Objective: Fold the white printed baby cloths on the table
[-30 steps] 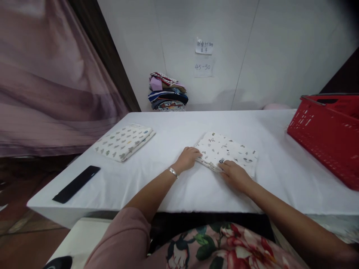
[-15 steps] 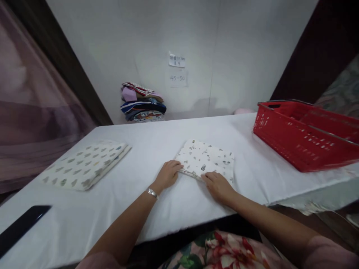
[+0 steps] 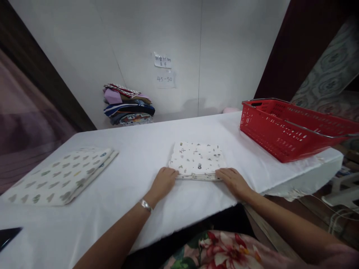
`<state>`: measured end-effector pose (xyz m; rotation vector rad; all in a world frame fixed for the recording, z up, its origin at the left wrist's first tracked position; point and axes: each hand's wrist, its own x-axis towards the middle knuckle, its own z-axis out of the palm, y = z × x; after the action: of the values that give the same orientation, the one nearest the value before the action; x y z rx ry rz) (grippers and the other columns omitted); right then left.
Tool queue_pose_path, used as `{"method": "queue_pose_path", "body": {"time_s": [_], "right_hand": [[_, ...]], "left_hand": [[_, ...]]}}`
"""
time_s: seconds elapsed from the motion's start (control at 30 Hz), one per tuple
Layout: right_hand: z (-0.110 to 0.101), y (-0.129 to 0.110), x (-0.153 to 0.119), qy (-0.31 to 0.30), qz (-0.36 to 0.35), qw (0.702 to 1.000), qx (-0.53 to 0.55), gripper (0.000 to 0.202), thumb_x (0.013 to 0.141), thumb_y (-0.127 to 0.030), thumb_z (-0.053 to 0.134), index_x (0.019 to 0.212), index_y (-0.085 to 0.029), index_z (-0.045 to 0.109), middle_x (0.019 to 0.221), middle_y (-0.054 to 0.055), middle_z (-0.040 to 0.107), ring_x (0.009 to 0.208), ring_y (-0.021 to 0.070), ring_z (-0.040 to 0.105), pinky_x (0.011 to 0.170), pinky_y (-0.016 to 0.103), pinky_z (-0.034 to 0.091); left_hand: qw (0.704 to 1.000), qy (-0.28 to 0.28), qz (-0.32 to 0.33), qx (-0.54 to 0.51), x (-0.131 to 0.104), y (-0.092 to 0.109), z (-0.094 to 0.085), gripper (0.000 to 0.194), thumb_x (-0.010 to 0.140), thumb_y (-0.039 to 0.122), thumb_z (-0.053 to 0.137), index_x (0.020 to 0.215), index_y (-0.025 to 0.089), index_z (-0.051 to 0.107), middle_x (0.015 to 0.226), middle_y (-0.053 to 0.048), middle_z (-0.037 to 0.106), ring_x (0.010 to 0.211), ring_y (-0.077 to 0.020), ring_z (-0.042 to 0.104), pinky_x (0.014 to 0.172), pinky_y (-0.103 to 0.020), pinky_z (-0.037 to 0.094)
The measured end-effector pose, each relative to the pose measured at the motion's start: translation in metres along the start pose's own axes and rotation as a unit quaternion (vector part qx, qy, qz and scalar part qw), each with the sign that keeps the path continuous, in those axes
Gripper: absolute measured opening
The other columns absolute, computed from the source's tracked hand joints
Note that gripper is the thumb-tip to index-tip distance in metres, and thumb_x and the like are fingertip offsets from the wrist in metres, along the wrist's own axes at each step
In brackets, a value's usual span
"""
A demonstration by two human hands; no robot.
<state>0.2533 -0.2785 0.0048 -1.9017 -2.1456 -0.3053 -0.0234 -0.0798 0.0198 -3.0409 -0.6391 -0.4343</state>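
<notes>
A white folded cloth [image 3: 193, 158] with small grey printed figures lies on the table in front of me, its layered folded edge facing me. At its near left corner, my left hand [image 3: 165, 181] is closed on the edge, a silver bracelet round the wrist. My right hand [image 3: 232, 182] grips the near right corner, fingers together on the edge. Both thumbs are mostly hidden. To the left, apart from both hands, lies a larger folded cloth [image 3: 61, 173] with rows of grey cloud-like shapes.
A white-covered table [image 3: 134, 149] carries everything. On its right stands a red plastic basket [image 3: 283, 136] with metal handles. Behind the far edge is a stack of folded fabrics [image 3: 129, 106] against the wall, beside paper notes [image 3: 165, 79]. A dark flat object [image 3: 8, 236] lies near left.
The small folded cloth has turned so its near edge runs roughly straight across. My right hand has moved outward to its right corner. The view has swung slightly right.
</notes>
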Motion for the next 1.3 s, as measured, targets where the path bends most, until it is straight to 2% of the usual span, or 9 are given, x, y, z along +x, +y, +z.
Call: {"method": "queue_pose_path", "body": {"time_s": [0.2, 0.37, 0.47, 0.57, 0.67, 0.8, 0.93, 1.07, 1.3], "right_hand": [[-0.001, 0.026, -0.021, -0.012, 0.044, 0.998, 0.043, 0.052, 0.079, -0.002, 0.036, 0.124, -0.021, 0.053, 0.126, 0.007, 0.057, 0.122, 0.0195, 0.046, 0.101, 0.048, 0.033], [-0.015, 0.022, 0.03, 0.018, 0.068, 0.99, 0.126, 0.043, 0.083, -0.017, 0.04, 0.123, -0.022, 0.054, 0.125, 0.007, 0.058, 0.121, 0.0204, 0.047, 0.106, 0.05, 0.029], [-0.008, 0.029, 0.077, 0.038, 0.079, 0.989, 0.118, 0.043, 0.089, -0.031, 0.04, 0.129, -0.02, 0.049, 0.139, 0.01, 0.044, 0.131, 0.0235, 0.034, 0.105, 0.048, 0.031], [0.016, 0.038, 0.105, -0.023, 0.131, 0.989, 0.061, 0.049, 0.089, -0.039, 0.039, 0.132, -0.015, 0.044, 0.144, 0.015, 0.034, 0.136, 0.0299, 0.022, 0.103, 0.054, 0.028], [0.04, 0.046, 0.107, -0.076, 0.146, 0.986, 0.028, 0.048, 0.09, -0.043, 0.036, 0.128, -0.015, 0.046, 0.143, 0.016, 0.036, 0.134, 0.0327, 0.024, 0.101, 0.058, 0.027], [0.05, 0.063, 0.099, -0.051, 0.127, 0.989, 0.062, 0.044, 0.091, -0.043, 0.033, 0.124, -0.019, 0.05, 0.139, 0.014, 0.042, 0.133, 0.0308, 0.029, 0.099, 0.057, 0.031], [0.046, 0.087, 0.101, -0.004, 0.244, 0.96, 0.137, 0.05, 0.089, -0.042, 0.035, 0.129, -0.014, 0.048, 0.137, 0.015, 0.045, 0.129, 0.0287, 0.037, 0.102, 0.045, 0.034], [0.044, 0.103, 0.111, -0.056, 0.373, 0.904, 0.198, 0.065, 0.081, -0.047, 0.047, 0.135, -0.012, 0.042, 0.133, 0.016, 0.05, 0.119, 0.0295, 0.048, 0.098, 0.039, 0.038], [0.043, 0.099, 0.13, -0.018, 0.424, 0.871, 0.246, 0.074, 0.067, -0.04, 0.064, 0.133, -0.01, 0.045, 0.128, 0.016, 0.054, 0.115, 0.0305, 0.051, 0.094, 0.038, 0.041]], "left_hand": [[0.998, -0.005, 0.02, -0.062, -0.02, 0.04, -0.013, 0.021, 0.086, 0.035, 0.047, 0.095, 0.024, 0.063, 0.086, -0.006, 0.062, 0.085, -0.0211, 0.052, 0.083, -0.039, 0.038], [0.995, 0.017, -0.024, -0.099, 0.025, 0.036, -0.024, 0.032, 0.092, 0.035, 0.035, 0.092, 0.023, 0.064, 0.093, -0.006, 0.065, 0.093, -0.0191, 0.056, 0.088, -0.037, 0.039], [0.993, 0.053, -0.069, -0.083, 0.056, 0.033, -0.009, 0.037, 0.09, 0.038, 0.041, 0.119, 0.02, 0.054, 0.131, -0.01, 0.05, 0.127, -0.0249, 0.037, 0.105, -0.042, 0.028], [0.99, 0.01, -0.125, -0.066, 0.064, 0.029, 0.015, 0.05, 0.087, 0.044, 0.045, 0.128, 0.017, 0.046, 0.141, -0.013, 0.039, 0.135, -0.029, 0.026, 0.11, -0.047, 0.019], [0.988, -0.007, -0.136, -0.072, 0.056, 0.027, 0.03, 0.051, 0.088, 0.047, 0.041, 0.13, 0.018, 0.045, 0.144, -0.012, 0.037, 0.136, -0.0273, 0.025, 0.112, -0.047, 0.015], [0.982, 0.018, -0.154, -0.11, 0.05, 0.022, 0.028, 0.046, 0.089, 0.047, 0.038, 0.126, 0.02, 0.048, 0.144, -0.009, 0.037, 0.136, -0.0242, 0.024, 0.112, -0.044, 0.016], [0.937, 0.089, -0.299, -0.157, 0.063, 0.006, 0.015, 0.044, 0.09, 0.041, 0.039, 0.126, 0.018, 0.048, 0.145, -0.01, 0.035, 0.135, -0.0235, 0.026, 0.108, -0.038, 0.024], [0.846, 0.02, -0.469, -0.251, 0.086, -0.014, 0.009, 0.052, 0.087, 0.046, 0.04, 0.125, 0.011, 0.046, 0.133, -0.018, 0.048, 0.122, -0.0266, 0.045, 0.098, -0.035, 0.036], [0.818, -0.001, -0.507, -0.272, 0.098, -0.025, 0.018, 0.054, 0.077, 0.037, 0.056, 0.124, 0.013, 0.046, 0.117, -0.015, 0.061, 0.106, -0.0265, 0.057, 0.084, -0.032, 0.044]]}}
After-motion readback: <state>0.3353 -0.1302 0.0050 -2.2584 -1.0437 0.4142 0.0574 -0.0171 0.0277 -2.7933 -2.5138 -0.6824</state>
